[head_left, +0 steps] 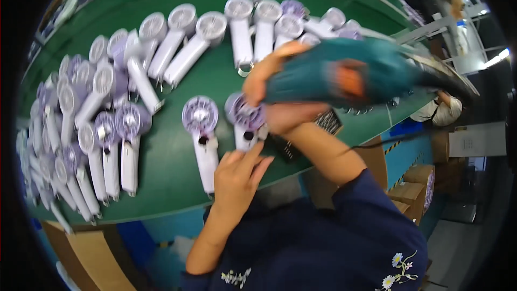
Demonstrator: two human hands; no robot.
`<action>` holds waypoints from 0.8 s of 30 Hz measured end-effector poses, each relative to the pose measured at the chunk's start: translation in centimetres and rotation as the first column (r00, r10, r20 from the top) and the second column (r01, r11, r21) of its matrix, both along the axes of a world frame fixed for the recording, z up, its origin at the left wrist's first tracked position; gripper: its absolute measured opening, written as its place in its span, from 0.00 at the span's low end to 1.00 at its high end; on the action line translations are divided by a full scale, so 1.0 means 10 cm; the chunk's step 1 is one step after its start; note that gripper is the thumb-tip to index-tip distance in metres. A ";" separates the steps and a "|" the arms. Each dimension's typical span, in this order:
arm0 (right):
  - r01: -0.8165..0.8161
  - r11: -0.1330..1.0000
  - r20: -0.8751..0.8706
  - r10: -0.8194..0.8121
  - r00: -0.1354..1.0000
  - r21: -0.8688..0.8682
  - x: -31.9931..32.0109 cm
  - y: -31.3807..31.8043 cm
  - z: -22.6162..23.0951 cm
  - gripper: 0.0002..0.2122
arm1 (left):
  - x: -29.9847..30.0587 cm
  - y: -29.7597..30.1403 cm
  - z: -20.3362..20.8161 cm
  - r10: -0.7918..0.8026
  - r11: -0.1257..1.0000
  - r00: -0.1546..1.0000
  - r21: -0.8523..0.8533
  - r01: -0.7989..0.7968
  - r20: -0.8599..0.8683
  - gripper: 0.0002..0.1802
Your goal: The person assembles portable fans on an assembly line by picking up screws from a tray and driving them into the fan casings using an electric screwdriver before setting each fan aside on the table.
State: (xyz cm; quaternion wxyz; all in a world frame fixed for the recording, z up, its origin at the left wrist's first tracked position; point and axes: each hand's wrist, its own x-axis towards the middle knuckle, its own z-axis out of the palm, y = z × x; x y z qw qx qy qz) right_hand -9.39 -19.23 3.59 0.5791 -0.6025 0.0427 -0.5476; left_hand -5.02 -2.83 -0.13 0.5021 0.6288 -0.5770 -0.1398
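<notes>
My right hand is wrapped round a teal corded power tool with an orange patch; motion blurs it, so its exact kind does not show. Beneath that hand lies a lilac and white handheld fan, its round head partly covered. My left hand is over this fan's handle, index finger and thumb at the neck beside a black round part; the lower handle is hidden. Just left of it lies a second handheld fan with a similar black part at its neck.
Many handheld fans crowd the left and far side of the green table. A black slotted tray sits by my right forearm. A dark cable runs past the table edge. Cardboard boxes and another person are at the right.
</notes>
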 end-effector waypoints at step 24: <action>-0.318 0.902 0.169 0.278 0.946 0.291 -0.78 0.61 0.30 0.38 | 0.02 0.07 -0.03 -0.013 0.976 0.999 -0.220 0.002 -0.048 0.28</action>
